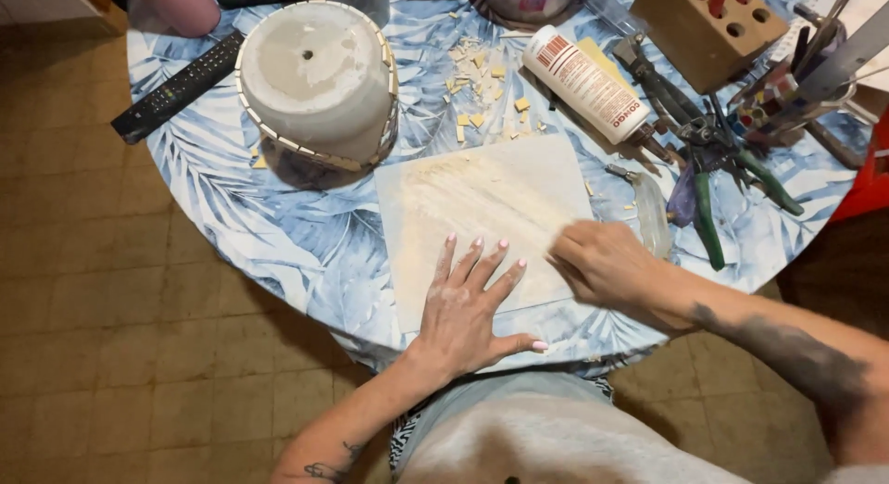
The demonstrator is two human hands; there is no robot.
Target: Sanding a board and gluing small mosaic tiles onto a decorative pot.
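A remote (178,86) is lying at the tabletop's (278,234) left edge, beside an upturned pot (317,81) edged with small tiles. Tile chips (477,81) are scattering behind a pale square tile (482,215). The left hand (468,303) is pressing flat on the tile's near edge, fingers spread wide, holding nothing. The right hand (602,262) is curling over the tile's right edge; I cannot tell whether it is holding anything. Pressing firmly should be keeping the tile steady. A glue bottle (585,81) and nippers (713,169) are lying farther right.
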